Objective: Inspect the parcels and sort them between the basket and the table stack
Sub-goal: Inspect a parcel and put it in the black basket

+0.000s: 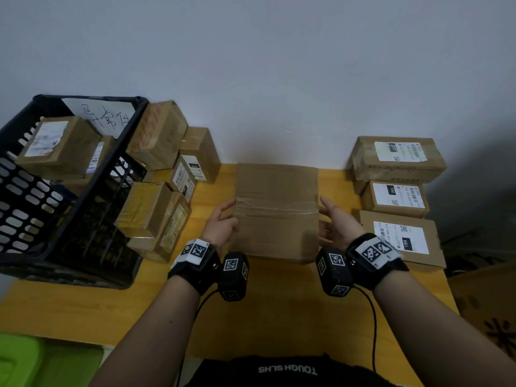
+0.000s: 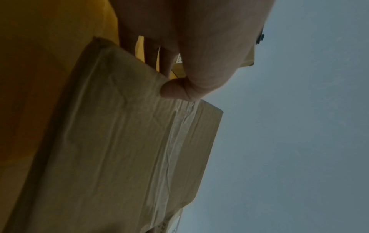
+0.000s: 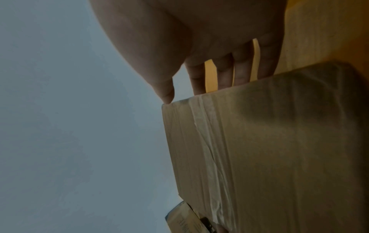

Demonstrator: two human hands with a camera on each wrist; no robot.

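I hold a plain brown parcel (image 1: 276, 213) sealed with clear tape over the middle of the yellow table (image 1: 279, 303). My left hand (image 1: 223, 222) grips its left edge. In the left wrist view the thumb (image 2: 173, 89) presses on the taped face of the parcel (image 2: 119, 149) and the fingers go behind it. My right hand (image 1: 333, 222) holds the right edge. There the thumb tip (image 3: 167, 96) touches the corner of the parcel (image 3: 279, 149) and the fingers pass behind it. No label shows on the visible face.
A black basket (image 1: 25, 208) at the left holds labelled parcels (image 1: 60, 146). Several loose parcels (image 1: 156, 174) are piled beside it. Three labelled parcels (image 1: 396, 198) lie along the table's right side. A green object (image 1: 28, 358) and a carton (image 1: 488, 317) sit below table level.
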